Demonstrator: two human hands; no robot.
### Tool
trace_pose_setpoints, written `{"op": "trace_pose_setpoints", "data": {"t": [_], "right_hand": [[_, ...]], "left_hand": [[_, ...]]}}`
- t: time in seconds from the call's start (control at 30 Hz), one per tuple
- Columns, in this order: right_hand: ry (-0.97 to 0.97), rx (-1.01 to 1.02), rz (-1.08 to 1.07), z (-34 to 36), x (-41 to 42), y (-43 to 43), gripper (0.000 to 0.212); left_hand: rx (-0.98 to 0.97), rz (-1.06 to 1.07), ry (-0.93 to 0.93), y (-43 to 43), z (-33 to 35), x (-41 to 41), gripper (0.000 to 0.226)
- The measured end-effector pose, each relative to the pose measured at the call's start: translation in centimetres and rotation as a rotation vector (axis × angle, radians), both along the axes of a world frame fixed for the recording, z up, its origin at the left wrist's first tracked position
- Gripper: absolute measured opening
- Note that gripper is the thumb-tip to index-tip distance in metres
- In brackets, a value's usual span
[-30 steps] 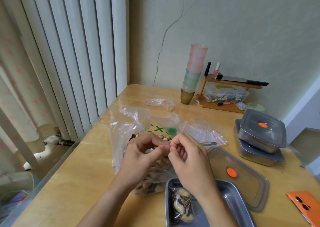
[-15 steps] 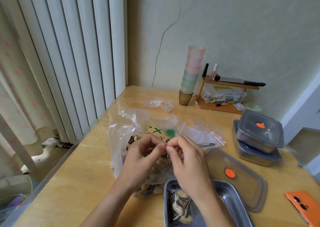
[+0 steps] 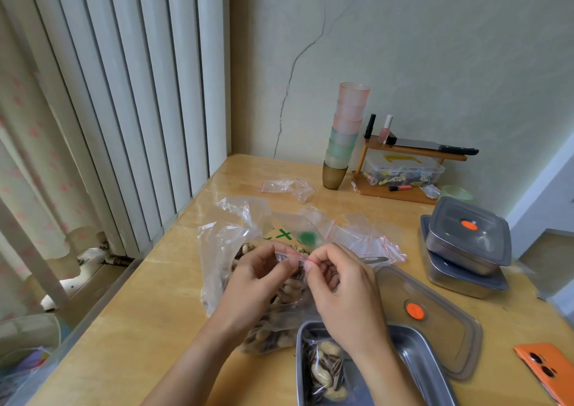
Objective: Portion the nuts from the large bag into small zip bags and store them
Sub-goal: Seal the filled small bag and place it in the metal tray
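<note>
Pale wood table (image 3: pixel 149 318), tucked into a corner beside white vertical blinds and a cracked wall, carries the whole job in the head camera's single view.

Both hands meet above the middle of it. The left hand (image 3: pixel 257 284) pinches one end of the red-lined mouth of a small zip bag (image 3: pixel 290 254) between thumb and forefinger. The right hand (image 3: pixel 344 294) pinches the other end in the same way, with its remaining fingers curled in. The strip is stretched between them. The body of that bag hangs behind the hands, so it cannot be told whether it is filled, or whether the mouth is being pressed closed or pulled apart.

Directly under the grip lies the large bag (image 3: pixel 226 250), its top loose, with plenty of shelled peanuts and striped seeds inside. Nearer the person than the grip, beneath the right wrist, a steel tray (image 3: pixel 416 359) holds one filled zip bag (image 3: pixel 326 365). To the right of the grip, the tray's lid (image 3: pixel 441 284) lies flat beside it. Just beyond the grip sits a heap of empty zip bags (image 3: pixel 366 238).

The work looks early: one portion is stored and another is in hand. Most of the nuts are yet to be bagged, and the tray is yet to be lidded.
</note>
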State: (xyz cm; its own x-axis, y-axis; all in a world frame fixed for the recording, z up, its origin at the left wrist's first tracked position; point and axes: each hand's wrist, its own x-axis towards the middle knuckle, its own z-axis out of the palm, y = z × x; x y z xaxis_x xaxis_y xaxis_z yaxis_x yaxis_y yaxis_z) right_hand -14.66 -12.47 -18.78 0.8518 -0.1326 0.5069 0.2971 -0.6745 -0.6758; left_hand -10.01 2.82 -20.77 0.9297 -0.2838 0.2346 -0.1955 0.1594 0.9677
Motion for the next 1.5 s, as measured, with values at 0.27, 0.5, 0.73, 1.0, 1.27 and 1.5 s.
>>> {"op": "trace_pose_setpoints", "data": {"t": [0.27,0.5,0.73,1.0,1.27,1.5], "right_hand": [[0.017,0.101,0.006,-0.2,-0.1,-0.1,0.017],[-0.032,0.105,-0.092,-0.5,0.2,-0.4,0.017],[-0.02,0.107,-0.115,-0.5,0.3,-0.5,0.016],[-0.015,0.087,0.017,0.4,0.0,-0.3,0.016],[-0.033,0.076,0.031,0.4,0.0,-0.3,0.021],[-0.018,0.134,0.013,0.1,0.4,-0.5,0.015]], "left_hand": [[-0.087,0.051,0.022,0.2,0.0,0.3,0.008],[-0.086,-0.027,0.206,1.2,0.2,1.0,0.024],[-0.144,0.08,0.212,0.6,0.1,0.8,0.026],[-0.178,0.046,0.113,0.2,0.3,0.3,0.016],[-0.13,0.051,0.087,0.5,0.4,0.2,0.018],[-0.192,0.114,0.108,0.5,0.4,0.3,0.019]]}}
